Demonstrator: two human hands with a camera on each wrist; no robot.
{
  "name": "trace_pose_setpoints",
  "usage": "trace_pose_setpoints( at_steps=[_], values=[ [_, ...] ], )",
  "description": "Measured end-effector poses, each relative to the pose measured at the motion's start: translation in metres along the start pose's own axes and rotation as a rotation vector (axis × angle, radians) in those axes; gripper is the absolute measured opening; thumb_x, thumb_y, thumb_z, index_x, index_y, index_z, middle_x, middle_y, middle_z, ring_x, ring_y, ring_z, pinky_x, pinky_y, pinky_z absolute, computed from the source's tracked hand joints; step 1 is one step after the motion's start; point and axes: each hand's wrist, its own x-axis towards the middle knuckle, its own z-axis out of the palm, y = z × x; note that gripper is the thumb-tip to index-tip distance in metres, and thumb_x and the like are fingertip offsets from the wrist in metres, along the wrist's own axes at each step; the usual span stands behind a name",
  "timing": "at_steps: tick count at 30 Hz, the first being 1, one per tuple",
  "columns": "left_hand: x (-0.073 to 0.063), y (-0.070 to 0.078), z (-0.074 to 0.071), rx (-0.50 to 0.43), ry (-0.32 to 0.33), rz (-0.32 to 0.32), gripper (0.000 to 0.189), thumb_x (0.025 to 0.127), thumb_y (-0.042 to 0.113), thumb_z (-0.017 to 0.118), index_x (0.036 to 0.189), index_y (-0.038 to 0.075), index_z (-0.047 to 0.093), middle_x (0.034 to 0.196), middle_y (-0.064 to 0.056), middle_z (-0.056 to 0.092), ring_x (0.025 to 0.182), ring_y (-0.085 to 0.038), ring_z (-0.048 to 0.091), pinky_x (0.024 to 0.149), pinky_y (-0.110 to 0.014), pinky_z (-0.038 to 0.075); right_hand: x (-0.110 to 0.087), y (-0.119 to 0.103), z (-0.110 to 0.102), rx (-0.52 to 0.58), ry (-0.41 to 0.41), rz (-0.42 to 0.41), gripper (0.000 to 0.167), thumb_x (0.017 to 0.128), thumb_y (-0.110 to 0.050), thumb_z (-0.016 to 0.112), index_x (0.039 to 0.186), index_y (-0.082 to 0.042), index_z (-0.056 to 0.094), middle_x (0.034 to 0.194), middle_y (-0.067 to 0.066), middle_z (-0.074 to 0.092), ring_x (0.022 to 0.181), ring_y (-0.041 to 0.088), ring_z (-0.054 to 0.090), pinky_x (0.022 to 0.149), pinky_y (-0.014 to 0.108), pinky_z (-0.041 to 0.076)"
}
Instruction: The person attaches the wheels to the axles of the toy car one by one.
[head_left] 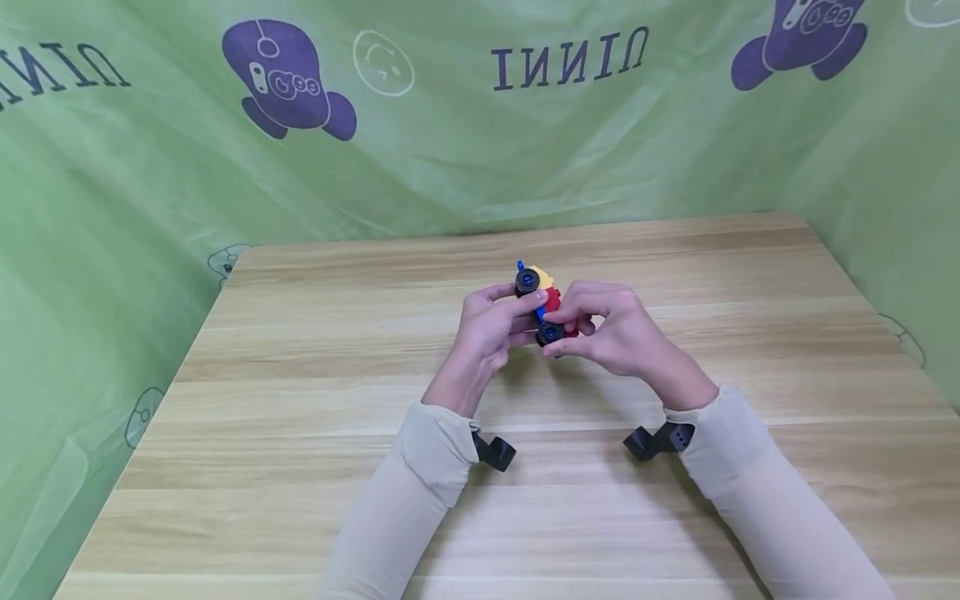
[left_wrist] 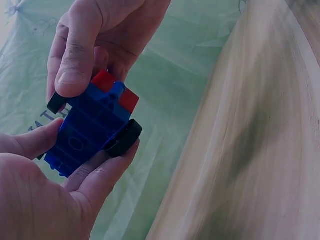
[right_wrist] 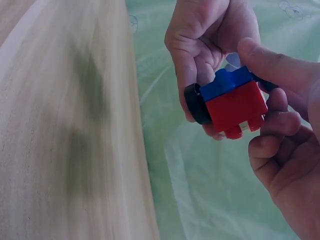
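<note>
Both hands hold a small toy car (head_left: 541, 314) made of building bricks, up above the table. Its blue base (left_wrist: 92, 125) faces the left wrist camera, and a red brick (right_wrist: 237, 110) sits at the end facing the right wrist camera. A yellow brick (head_left: 543, 276) shows at the far end. My left hand (head_left: 483, 333) grips the car by its sides, thumb on one side and fingers on the other. My right hand (head_left: 618, 329) pinches the near end around a black wheel (head_left: 550, 333). Another black wheel (left_wrist: 125, 139) touches the left fingertips.
A wood-grain table (head_left: 300, 375) lies beneath the hands. Behind it and at both sides hangs a green printed curtain (head_left: 450, 167). Black wrist cameras (head_left: 497, 452) are strapped on at both sleeve cuffs.
</note>
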Motion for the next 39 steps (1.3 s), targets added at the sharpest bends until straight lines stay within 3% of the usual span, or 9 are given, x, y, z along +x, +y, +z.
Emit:
trace_pose_setpoints(
  at_steps=[6, 9, 14, 19, 31, 39],
  values=[
    [0.002, -0.002, -0.002, -0.009, -0.022, -0.026, 0.032, 0.089, 0.006, 0.076, 0.119, -0.002, 0.068, 0.108, -0.023, 0.074, 0.096, -0.034, 0.075, 0.075, -0.041, 0.063, 0.000, 0.001, 0.001, 0.005, -0.006, 0.056, 0.034, 0.056, 0.010, 0.092, 0.086, 0.000, 0.079, 0.073, 0.005, 0.066, 0.059, 0.021, 0.049, 0.053, 0.018, 0.037],
    [0.002, -0.003, -0.004, -0.020, -0.010, -0.021, 0.031, 0.088, 0.006, 0.077, 0.117, -0.001, 0.070, 0.106, -0.021, 0.076, 0.094, -0.033, 0.076, 0.075, -0.040, 0.063, 0.000, 0.000, 0.004, -0.007, 0.019, 0.067, 0.033, 0.056, 0.007, 0.094, 0.084, -0.001, 0.079, 0.071, 0.004, 0.065, 0.058, 0.019, 0.047, 0.053, 0.017, 0.036],
    [0.000, -0.002, -0.006, -0.023, 0.021, -0.007, 0.032, 0.087, 0.007, 0.078, 0.117, 0.000, 0.070, 0.103, -0.019, 0.077, 0.089, -0.030, 0.077, 0.073, -0.039, 0.063, 0.001, -0.001, 0.009, -0.046, 0.062, 0.040, 0.030, 0.055, 0.005, 0.095, 0.077, -0.003, 0.076, 0.068, 0.002, 0.063, 0.056, 0.018, 0.045, 0.052, 0.016, 0.034],
    [-0.002, -0.001, -0.005, -0.025, 0.025, 0.009, 0.034, 0.087, 0.005, 0.078, 0.118, -0.001, 0.068, 0.105, -0.021, 0.076, 0.092, -0.033, 0.076, 0.073, -0.039, 0.063, 0.002, -0.002, 0.009, -0.071, 0.068, 0.019, 0.032, 0.054, 0.003, 0.096, 0.079, -0.003, 0.077, 0.067, 0.002, 0.062, 0.056, 0.014, 0.044, 0.053, 0.016, 0.033],
    [0.001, 0.001, -0.003, 0.009, 0.015, 0.032, 0.035, 0.085, 0.006, 0.079, 0.117, 0.000, 0.067, 0.105, -0.022, 0.076, 0.091, -0.032, 0.076, 0.073, -0.039, 0.063, 0.001, -0.008, 0.009, -0.033, 0.083, 0.205, 0.031, 0.057, -0.002, 0.097, 0.080, -0.007, 0.077, 0.068, 0.002, 0.061, 0.058, 0.013, 0.044, 0.052, 0.017, 0.035],
    [0.000, 0.001, -0.002, 0.044, 0.008, 0.035, 0.039, 0.085, 0.008, 0.080, 0.119, 0.000, 0.064, 0.099, -0.020, 0.077, 0.076, -0.022, 0.077, 0.069, -0.036, 0.063, 0.002, -0.013, 0.001, -0.077, -0.007, 0.270, 0.031, 0.062, -0.008, 0.096, 0.085, -0.008, 0.076, 0.069, 0.002, 0.060, 0.060, 0.013, 0.046, 0.054, 0.018, 0.037]
  ],
)
